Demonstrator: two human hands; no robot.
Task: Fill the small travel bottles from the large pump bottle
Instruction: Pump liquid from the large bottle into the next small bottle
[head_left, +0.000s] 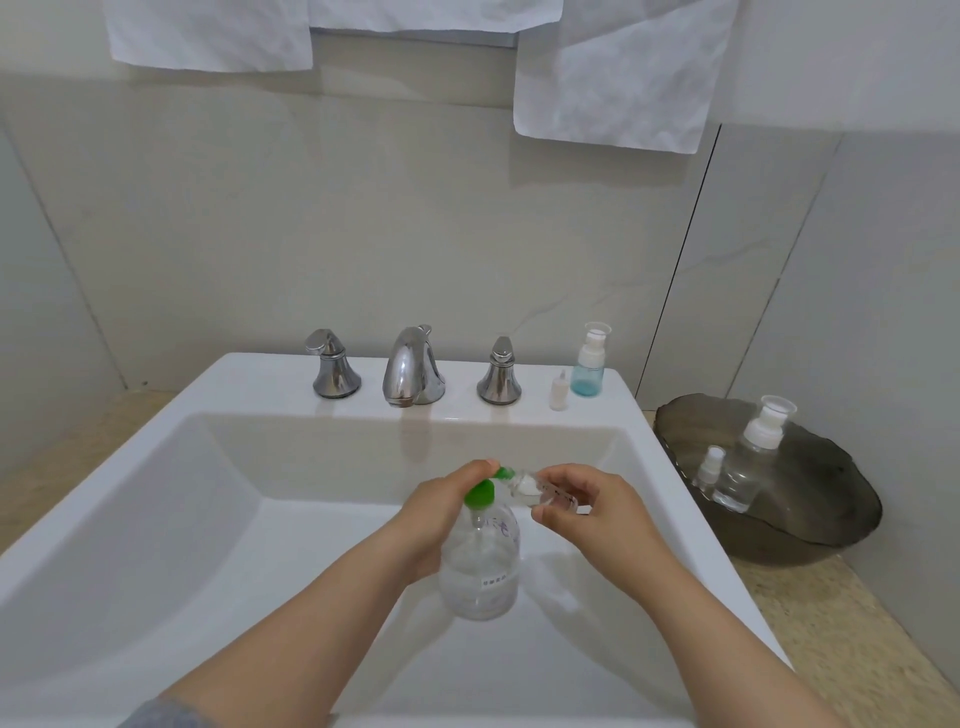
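Note:
A large clear pump bottle (479, 571) with a green pump head (480, 492) is held over the white sink basin (156, 519). My left hand (441, 514) wraps its neck, fingers on top of the pump. My right hand (597, 512) holds a small clear travel bottle (540, 493) on its side, its mouth against the green nozzle. On the sink's back ledge stand a blue travel bottle (588, 364) with a white pump and a tiny white pump insert (559, 391). Two more clear travel bottles, a larger one (748, 457) and a small one (707, 467), sit on a dark tray (821, 499).
A chrome faucet (413, 366) with two handles (332, 364) (500, 371) stands behind the basin. White towels (613, 73) hang above on the wall. A beige stone counter (831, 623) surrounds the sink, with the tray at right near the wall.

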